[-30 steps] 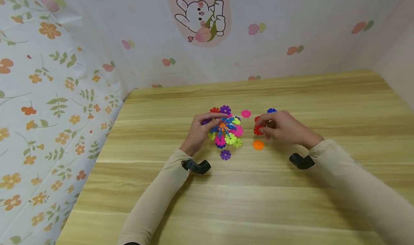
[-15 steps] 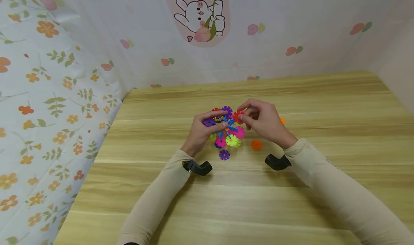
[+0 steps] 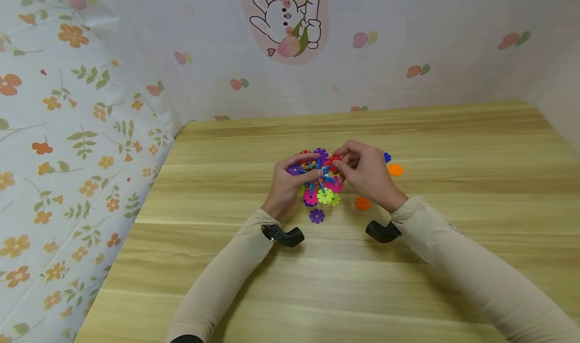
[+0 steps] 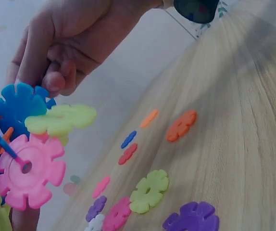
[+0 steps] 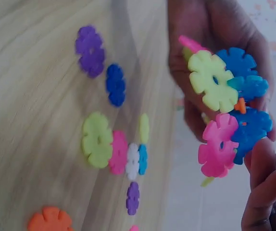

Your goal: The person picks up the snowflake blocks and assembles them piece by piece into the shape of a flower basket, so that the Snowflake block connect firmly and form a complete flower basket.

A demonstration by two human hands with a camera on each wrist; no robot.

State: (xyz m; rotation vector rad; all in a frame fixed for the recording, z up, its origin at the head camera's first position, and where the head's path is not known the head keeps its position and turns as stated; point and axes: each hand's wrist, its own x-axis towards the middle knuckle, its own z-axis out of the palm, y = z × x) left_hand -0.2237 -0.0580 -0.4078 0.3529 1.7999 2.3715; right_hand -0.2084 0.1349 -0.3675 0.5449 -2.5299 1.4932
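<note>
My left hand (image 3: 285, 184) grips a cluster of joined flower-shaped plastic discs (image 5: 248, 130), with blue pieces at its centre and pink and yellow-green ones outside. The cluster is off the table in both wrist views. At its right side, my right hand (image 3: 369, 169) pinches a red flower-shaped disc (image 3: 334, 162) between thumb and fingers. The red disc meets the cluster's edge in the head view; whether it is slotted in cannot be seen. In the left wrist view, the right hand (image 4: 70, 43) is just above a blue disc (image 4: 20, 106) of the cluster.
Loose discs lie flat on the wooden table (image 3: 326, 277). A purple disc (image 3: 316, 216) is nearest me, with an orange disc (image 3: 363, 203) to its right. Another orange disc (image 3: 395, 169) and a blue disc (image 3: 387, 157) lie beyond my right hand. A patterned cloth (image 3: 204, 41) hangs behind.
My right hand has picked up the red disc from the table's right side and brought it left to the cluster. The left hand stays nearly in place, holding the cluster.
</note>
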